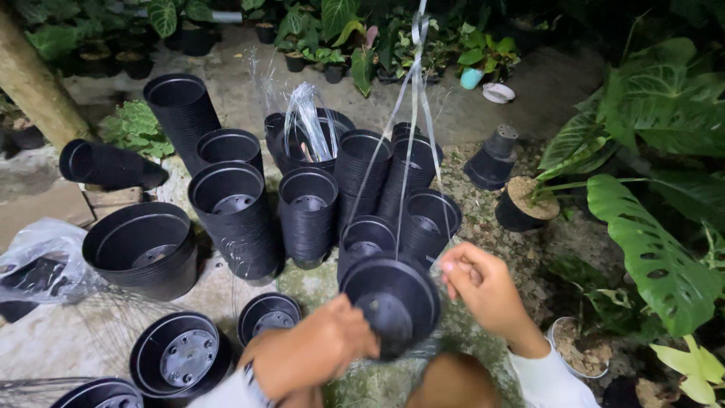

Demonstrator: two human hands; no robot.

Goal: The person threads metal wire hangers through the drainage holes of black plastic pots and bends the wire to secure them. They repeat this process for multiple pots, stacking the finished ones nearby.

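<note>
My left hand (311,353) grips the side of a small black plastic pot (390,299), tilted so its inside faces the camera. My right hand (483,287) pinches clear plastic hanger strands (411,113) beside the pot's rim; the strands rise up out of the top of the view. Just behind the held pot stand tall stacks of black nursery pots (308,215), several of them side by side on the ground.
A wide black pot (143,249) and low pots (181,355) sit at the left, next to a clear plastic bag (41,261). A potted large-leaf plant (649,249) fills the right side. More potted plants line the back, and a wooden post (34,83) stands at far left.
</note>
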